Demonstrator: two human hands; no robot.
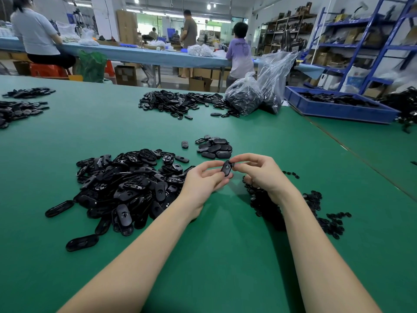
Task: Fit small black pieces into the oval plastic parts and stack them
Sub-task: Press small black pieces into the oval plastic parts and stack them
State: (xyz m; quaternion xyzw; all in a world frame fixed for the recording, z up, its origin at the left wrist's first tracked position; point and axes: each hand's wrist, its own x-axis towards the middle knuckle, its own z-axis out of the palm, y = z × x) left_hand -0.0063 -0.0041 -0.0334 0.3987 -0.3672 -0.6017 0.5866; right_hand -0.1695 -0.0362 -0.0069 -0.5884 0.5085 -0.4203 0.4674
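A black oval plastic part [226, 167] is held above the green table [225, 256], upright between both hands. My left hand [204, 180] grips its lower end with curled fingers. My right hand [259, 171] pinches its upper edge with thumb and forefinger; whether a small black piece is under those fingertips I cannot tell. A big heap of loose oval parts [126, 188] lies to the left. Small black pieces [325, 213] are scattered to the right, partly hidden by my right forearm. A small stack of oval parts [215, 147] sits just beyond my hands.
Another spread of black parts [180, 102] lies at the far middle, with two clear plastic bags [255, 96] of parts beside it. A blue tray [338, 105] stands at the far right. More parts [18, 109] lie at the far left. People work at a bench behind.
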